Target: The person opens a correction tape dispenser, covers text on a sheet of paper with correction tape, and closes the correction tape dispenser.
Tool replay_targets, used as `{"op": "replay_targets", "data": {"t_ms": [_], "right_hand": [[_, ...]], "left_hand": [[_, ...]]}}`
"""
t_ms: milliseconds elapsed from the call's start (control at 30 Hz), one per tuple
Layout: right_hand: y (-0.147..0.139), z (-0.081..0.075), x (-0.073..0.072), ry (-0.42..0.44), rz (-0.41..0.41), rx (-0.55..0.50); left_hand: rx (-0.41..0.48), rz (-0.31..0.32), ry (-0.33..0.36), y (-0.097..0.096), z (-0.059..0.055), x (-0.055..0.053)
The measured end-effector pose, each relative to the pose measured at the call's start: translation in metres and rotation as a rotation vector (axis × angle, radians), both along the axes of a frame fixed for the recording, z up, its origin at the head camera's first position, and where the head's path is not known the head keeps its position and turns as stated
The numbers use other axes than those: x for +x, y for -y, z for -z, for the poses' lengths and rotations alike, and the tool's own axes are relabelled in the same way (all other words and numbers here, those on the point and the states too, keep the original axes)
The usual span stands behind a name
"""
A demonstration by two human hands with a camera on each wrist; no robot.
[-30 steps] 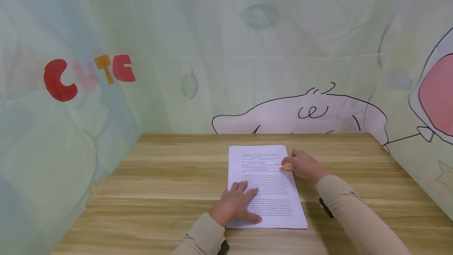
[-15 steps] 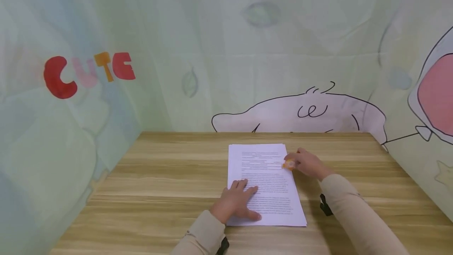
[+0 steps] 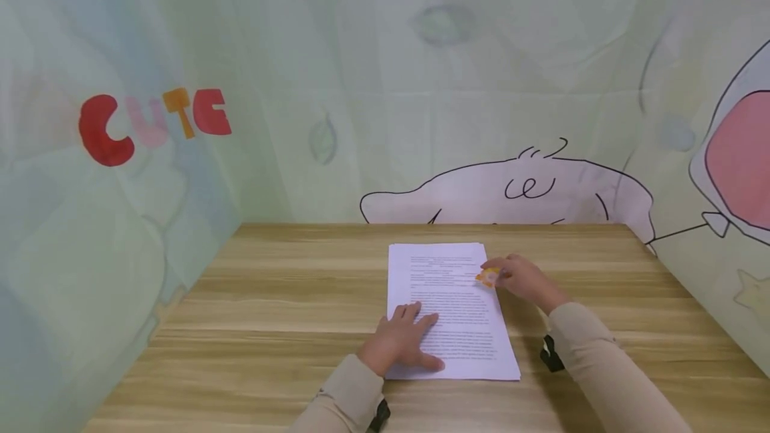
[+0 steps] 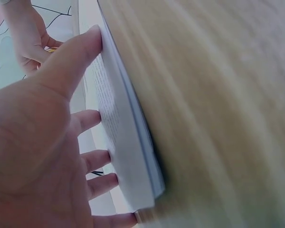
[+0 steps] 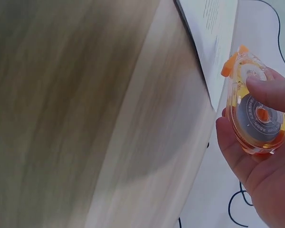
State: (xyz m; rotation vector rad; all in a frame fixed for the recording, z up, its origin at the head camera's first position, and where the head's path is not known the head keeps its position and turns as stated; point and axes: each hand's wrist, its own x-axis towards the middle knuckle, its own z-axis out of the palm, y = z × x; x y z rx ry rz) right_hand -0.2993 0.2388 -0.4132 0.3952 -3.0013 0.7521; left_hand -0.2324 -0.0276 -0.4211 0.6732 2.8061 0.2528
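A stack of printed paper (image 3: pixel 457 346) lies on the wooden table, its lines of text facing up, with white gaps among the upper lines. My left hand (image 3: pixel 402 343) rests on the lower left of the top sheet, fingers spread. In the left wrist view the fingertips of that left hand (image 4: pixel 42 128) press on the page beside the stack's edge. My right hand (image 3: pixel 526 279) grips a correction tape (image 5: pixel 256 107), a clear case with orange parts and a grey spool inside. Its orange tip (image 5: pixel 229 65) points toward the page, over the right margin in the head view.
The wood-grain table (image 3: pixel 289 313) extends on both sides of the stack. Behind it hangs a pale green curtain (image 3: pixel 373 72) with cartoon drawings and coloured letters. A black band (image 3: pixel 551 355) is on the right wrist.
My right hand has turned slightly, lifting the correction tape a little and showing more of its case at the right margin. The left hand stays in place on the paper.
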Motion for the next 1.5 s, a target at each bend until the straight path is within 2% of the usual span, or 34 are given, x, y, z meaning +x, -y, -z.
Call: {"op": "replay_targets", "data": {"t_ms": [400, 733, 967, 1133, 1500], "right_hand": [[0.006, -0.001, 0.005, -0.047, -0.052, 0.018], [0.023, 0.005, -0.002, -0.029, -0.049, 0.042], [0.044, 0.006, -0.002, -0.177, -0.151, 0.119], [0.059, 0.005, -0.004, -0.238, -0.169, 0.170], [0.085, 0.006, -0.010, -0.195, -0.196, 0.203]], "left_hand": [[-0.018, 0.006, 0.001, -0.003, 0.002, 0.001], [-0.011, -0.004, 0.010, 0.001, -0.001, 0.001], [-0.012, 0.006, 0.007, 0.001, 0.001, 0.001], [-0.026, 0.005, 0.012, -0.001, 0.000, 0.000], [-0.034, 0.009, 0.007, 0.001, 0.000, 0.003]]}}
